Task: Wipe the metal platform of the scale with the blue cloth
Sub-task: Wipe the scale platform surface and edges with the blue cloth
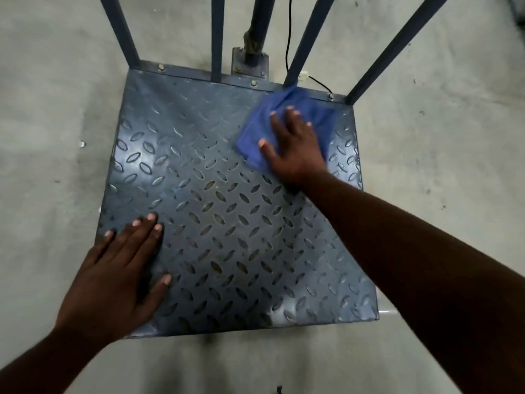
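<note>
- The left hand [119, 268] lies flat at the lower left of the frame, fingers straight and spread, resting on the near left corner of the platform [227, 211].
- The platform fills the middle, on the floor [51, 109].
- The right hand [295, 146], fingers straight, presses the blue cloth [284, 120] onto the platform's upper right corner, beside the rails [298, 46].

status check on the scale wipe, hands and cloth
Right hand flat on blue cloth, far right corner of platform. Left hand flat on near left corner. Nothing in the way.
</note>
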Available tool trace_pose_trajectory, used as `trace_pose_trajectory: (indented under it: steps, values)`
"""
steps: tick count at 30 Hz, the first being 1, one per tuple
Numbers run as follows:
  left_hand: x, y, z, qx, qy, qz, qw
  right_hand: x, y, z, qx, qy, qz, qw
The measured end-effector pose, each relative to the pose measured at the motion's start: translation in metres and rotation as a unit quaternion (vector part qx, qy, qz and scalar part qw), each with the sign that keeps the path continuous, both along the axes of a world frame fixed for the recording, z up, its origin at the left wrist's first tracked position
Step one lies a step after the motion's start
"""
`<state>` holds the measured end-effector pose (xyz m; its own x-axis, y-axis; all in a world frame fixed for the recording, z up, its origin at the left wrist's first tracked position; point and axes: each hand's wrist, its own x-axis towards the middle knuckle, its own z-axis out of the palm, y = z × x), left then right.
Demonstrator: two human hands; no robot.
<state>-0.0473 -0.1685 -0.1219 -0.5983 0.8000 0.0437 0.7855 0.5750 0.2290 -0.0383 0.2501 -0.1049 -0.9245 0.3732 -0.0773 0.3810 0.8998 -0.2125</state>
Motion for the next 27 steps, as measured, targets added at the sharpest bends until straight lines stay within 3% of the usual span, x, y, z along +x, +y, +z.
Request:
trace_pose_trajectory:
  steps: [2,3,5,7,9,13,16,20,24,25,27]
  values:
    - [-0.001,0.001,0.002,-0.006,0.002,0.0,1.0,0.011,-0.001,-0.004,0.025,0.007,0.185,0.982]
    - [-0.001,0.001,0.003,-0.012,0.0,-0.001,1.0,0.017,0.011,-0.005,0.031,0.014,0.179,0.983]
    - [-0.002,0.0,0.003,-0.017,-0.004,-0.001,1.0,0.028,0.044,-0.002,0.025,-0.004,-0.026,0.999]
    - [-0.002,0.0,0.003,-0.015,-0.004,0.0,1.0,0.035,0.073,0.003,0.009,-0.029,-0.24,0.97]
    - [-0.004,0.001,0.003,-0.015,-0.007,0.0,1.0,0.025,0.08,0.004,0.01,-0.029,-0.303,0.952]
    - [-0.004,0.0,0.001,-0.026,-0.016,0.002,1.0,-0.019,0.05,0.004,0.01,-0.025,-0.31,0.95]
    - [-0.005,-0.001,0.001,-0.029,-0.017,0.005,0.999,-0.057,-0.006,0.001,0.02,-0.011,-0.241,0.97]
    - [-0.003,-0.002,0.002,-0.037,-0.029,0.013,0.999,-0.081,-0.103,0.006,0.025,0.008,-0.033,0.999]
    - [-0.003,-0.003,0.001,-0.035,-0.035,0.022,0.999,-0.072,-0.158,-0.01,0.026,0.035,0.263,0.964]
    - [-0.003,-0.003,0.0,-0.037,-0.035,0.023,0.998,-0.076,-0.153,-0.011,0.033,0.037,0.292,0.955]
    - [-0.001,-0.003,0.001,-0.036,-0.035,0.024,0.998,-0.088,-0.13,-0.005,0.048,0.021,0.207,0.977]
